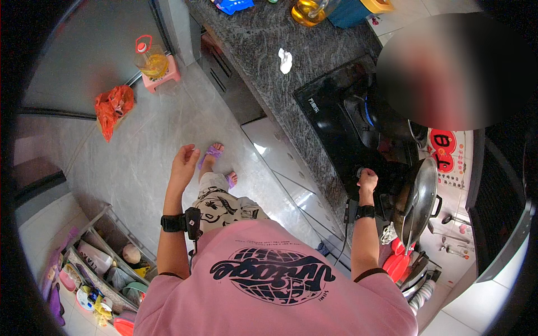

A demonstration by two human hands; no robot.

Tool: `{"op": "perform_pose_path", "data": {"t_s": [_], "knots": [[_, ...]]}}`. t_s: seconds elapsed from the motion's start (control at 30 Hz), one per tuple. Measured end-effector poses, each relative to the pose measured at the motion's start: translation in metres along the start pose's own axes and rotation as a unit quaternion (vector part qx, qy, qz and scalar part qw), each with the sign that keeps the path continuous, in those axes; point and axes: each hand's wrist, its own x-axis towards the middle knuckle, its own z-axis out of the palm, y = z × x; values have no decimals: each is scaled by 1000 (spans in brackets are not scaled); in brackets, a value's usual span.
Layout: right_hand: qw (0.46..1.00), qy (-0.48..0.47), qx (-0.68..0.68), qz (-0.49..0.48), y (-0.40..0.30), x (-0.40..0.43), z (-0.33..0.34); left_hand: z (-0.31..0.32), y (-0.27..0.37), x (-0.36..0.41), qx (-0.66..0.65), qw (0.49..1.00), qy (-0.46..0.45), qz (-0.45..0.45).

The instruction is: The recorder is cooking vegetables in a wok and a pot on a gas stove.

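My right hand (368, 180) grips a control knob (359, 171) at the front of the black gas stove (325, 126). A blue flame (368, 112) shows at the burner beyond it, beside a dark pan partly hidden by a blurred patch. To the right of that hand, a steel wok lid (423, 191) stands tilted over a wok (401, 201). My left hand (183, 166) hangs over the tiled floor with its fingers loosely bent and nothing in it.
Crumpled white tissue (285, 61) and an oil jug (309, 12) are on the stone counter (260, 38). A pink stool (162, 77) bears another oil bottle (152, 63); near it lies a red plastic bag (113, 107). A storage rack (111, 252) stands at lower left. Ladles (456, 220) hang at right.
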Motion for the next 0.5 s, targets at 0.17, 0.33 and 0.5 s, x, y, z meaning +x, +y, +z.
{"op": "perform_pose_path", "data": {"t_s": [0.17, 0.33, 0.5], "knots": [[1000, 0, 22, 17, -5, -3, -2, 0, -5, 2, -5, 1000, 2, 1], [999, 7, 48, 22, -5, -1, 1, 0, -7, 2, 4, 1000, 0, -10], [998, 0, 42, 46, -1, 5, 0, -2, -3, -1, 4, 1000, -1, -16]]}}
